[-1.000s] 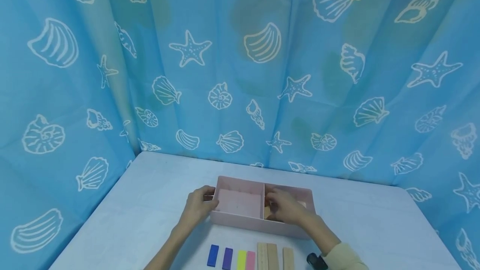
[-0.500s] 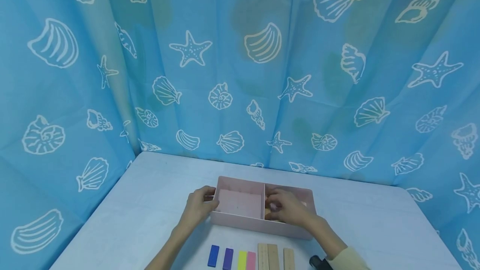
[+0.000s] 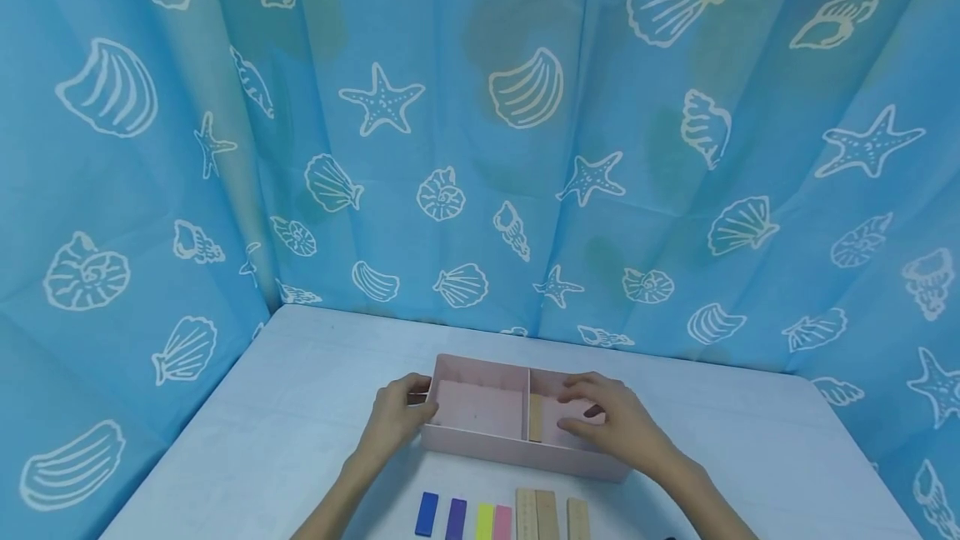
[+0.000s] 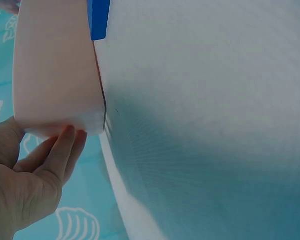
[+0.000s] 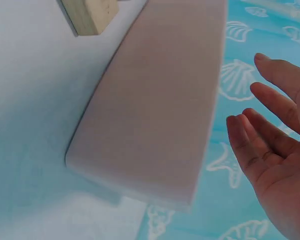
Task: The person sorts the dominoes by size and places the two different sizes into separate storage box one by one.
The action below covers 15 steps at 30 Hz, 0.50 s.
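A pink two-compartment box (image 3: 517, 450) sits on the white table. My left hand (image 3: 397, 415) holds its left end; in the left wrist view the fingers (image 4: 64, 150) lie against the outer end wall and the thumb reaches to the rim. My right hand (image 3: 611, 419) hovers over the right compartment with fingers spread and nothing held. In the right wrist view these fingers (image 5: 275, 95) are apart from the box. Inside the right compartment, a wooden block (image 3: 536, 417) stands along the divider; the hand covers part of this compartment. Only bare floor shows in the left one.
In front of the box lie a blue block (image 3: 427, 514), a purple block (image 3: 455, 519), a yellow block (image 3: 484, 521), a pink block (image 3: 502, 522) and several wooden blocks (image 3: 547, 515). A blue shell-print curtain (image 3: 465, 223) hangs behind and beside the table.
My right hand has lifted and moved right, away from the divider, and its fingers have spread. The wooden block beside the divider now shows plainly. My left hand has stayed in place.
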Tool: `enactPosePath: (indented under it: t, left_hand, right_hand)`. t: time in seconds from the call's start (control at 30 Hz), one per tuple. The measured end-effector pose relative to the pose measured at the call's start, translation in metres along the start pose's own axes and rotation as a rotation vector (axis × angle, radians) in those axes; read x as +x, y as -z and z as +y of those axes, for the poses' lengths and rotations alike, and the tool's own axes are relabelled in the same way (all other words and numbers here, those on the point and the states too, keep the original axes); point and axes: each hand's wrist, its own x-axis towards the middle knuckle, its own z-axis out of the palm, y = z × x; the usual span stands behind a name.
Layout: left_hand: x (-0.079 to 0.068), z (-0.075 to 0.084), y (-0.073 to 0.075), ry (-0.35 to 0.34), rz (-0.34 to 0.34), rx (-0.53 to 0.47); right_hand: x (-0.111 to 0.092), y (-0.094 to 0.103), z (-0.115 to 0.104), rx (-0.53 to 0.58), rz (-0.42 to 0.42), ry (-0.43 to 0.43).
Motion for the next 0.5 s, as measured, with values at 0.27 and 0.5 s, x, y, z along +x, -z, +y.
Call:
enactPosePath:
  t: [0.27,0.5]
  left_hand:
    - [0.000,0.001,0.001,0.002,-0.003,-0.007]
    - [-0.001,0.002,0.001,0.000,-0.004,-0.013]
  right_hand:
    - [-0.033,0.015,-0.018,0.039,0.032,-0.003]
    - [-0.059,0.017,-0.026,0.022,-0.045,0.072]
